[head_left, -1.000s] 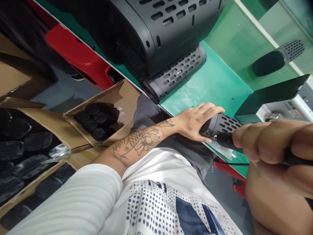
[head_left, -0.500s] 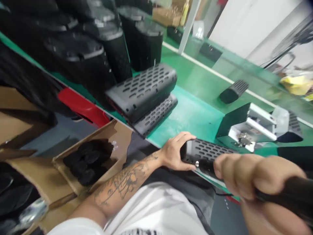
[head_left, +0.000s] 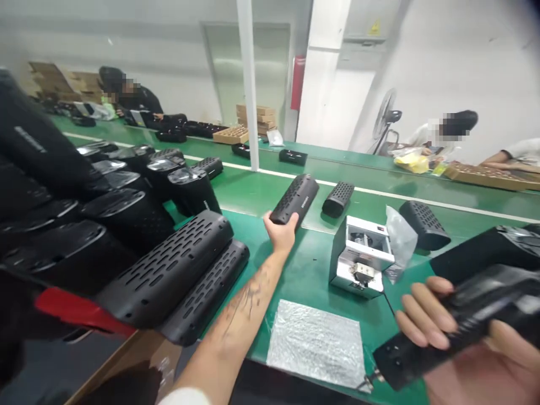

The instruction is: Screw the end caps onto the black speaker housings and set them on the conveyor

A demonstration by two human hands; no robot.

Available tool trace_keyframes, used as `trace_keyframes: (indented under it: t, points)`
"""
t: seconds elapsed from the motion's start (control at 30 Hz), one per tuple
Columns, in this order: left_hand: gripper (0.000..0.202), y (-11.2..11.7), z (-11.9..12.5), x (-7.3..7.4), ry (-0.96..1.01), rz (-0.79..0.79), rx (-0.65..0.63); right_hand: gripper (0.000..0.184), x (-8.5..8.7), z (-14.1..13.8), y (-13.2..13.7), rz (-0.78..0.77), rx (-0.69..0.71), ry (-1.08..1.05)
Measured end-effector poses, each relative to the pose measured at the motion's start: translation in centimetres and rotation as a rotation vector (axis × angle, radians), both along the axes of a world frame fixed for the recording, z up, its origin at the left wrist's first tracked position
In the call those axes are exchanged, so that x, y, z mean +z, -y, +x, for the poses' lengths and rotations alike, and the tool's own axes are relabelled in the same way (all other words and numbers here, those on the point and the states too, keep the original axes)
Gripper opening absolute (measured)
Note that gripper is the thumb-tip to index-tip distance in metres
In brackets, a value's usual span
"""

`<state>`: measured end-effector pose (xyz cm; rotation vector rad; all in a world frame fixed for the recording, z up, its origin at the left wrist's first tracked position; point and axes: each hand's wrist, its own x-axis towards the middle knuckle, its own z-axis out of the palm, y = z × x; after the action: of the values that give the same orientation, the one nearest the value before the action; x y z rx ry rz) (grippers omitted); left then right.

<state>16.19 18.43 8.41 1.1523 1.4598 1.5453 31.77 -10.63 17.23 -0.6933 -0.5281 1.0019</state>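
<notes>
My left hand (head_left: 280, 231) is stretched far out over the green table and grips the near end of a black perforated tube-shaped casing (head_left: 297, 197), which lies toward the conveyor belt (head_left: 363, 181). My right hand (head_left: 455, 332) is at the lower right, fingers wrapped round a black electric screwdriver (head_left: 451, 332) whose tip points down-left beside a silvery foil pad (head_left: 316, 342). My tattooed left forearm runs up from the bottom edge.
Two larger perforated casings (head_left: 177, 275) lie stacked at the left, with black housings (head_left: 126, 197) behind. A small metal screw feeder (head_left: 358, 257) and a plastic bag (head_left: 400, 239) stand centre-right. More casings (head_left: 338, 198) sit on the belt. Other people work at the far side.
The view swung up from my lap to the table. My left hand carried the perforated casing away from the screwdriver out toward the belt. My right hand pulled the screwdriver back.
</notes>
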Motion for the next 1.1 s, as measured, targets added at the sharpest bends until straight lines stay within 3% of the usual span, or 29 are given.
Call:
trace_keyframes:
  t: [0.1,0.2,0.33,0.5,0.6,0.67,0.77,0.87,0.97,1.1]
  points:
    - [0.078,-7.5,3.1,1.5,-0.122,-0.074,0.03,0.051,-3.5,1.7,1.3,-0.037,-0.068,-0.085]
    - [0.075,-10.8,4.1,1.3,-0.259,-0.097,-0.001,0.07,-7.9,4.1,3.3,-0.134,-0.191,-0.157]
    - [0.102,-10.9,7.0,0.7,-0.416,0.039,-0.155,0.074,-11.8,6.4,5.5,-0.319,-0.318,-0.245]
    - [0.097,-10.1,16.8,0.7,-0.438,0.234,-0.559,0.066,-13.6,7.0,4.8,-0.355,-0.332,-0.362]
    - [0.071,-10.4,21.1,0.9,-0.344,0.209,-0.661,0.064,-14.5,7.3,3.9,-0.377,-0.315,-0.388]
    - [0.051,-10.7,22.0,1.3,-0.277,0.17,-0.67,0.067,-14.8,7.5,3.7,-0.389,-0.316,-0.386]
    - [0.044,-10.8,20.5,2.2,-0.213,0.056,-0.638,0.076,-14.6,7.8,3.7,-0.397,-0.32,-0.367]
    - [0.06,-10.0,16.1,3.4,-0.153,-0.025,-0.587,0.082,-13.8,7.7,3.6,-0.4,-0.315,-0.324]
    - [0.084,-7.2,9.5,4.4,-0.084,0.021,-0.522,0.081,-12.0,7.7,2.8,-0.39,-0.328,-0.247]
    - [0.094,0.0,-1.2,4.4,0.116,0.27,-0.52,0.069,-7.5,7.9,0.5,-0.266,-0.438,-0.078]
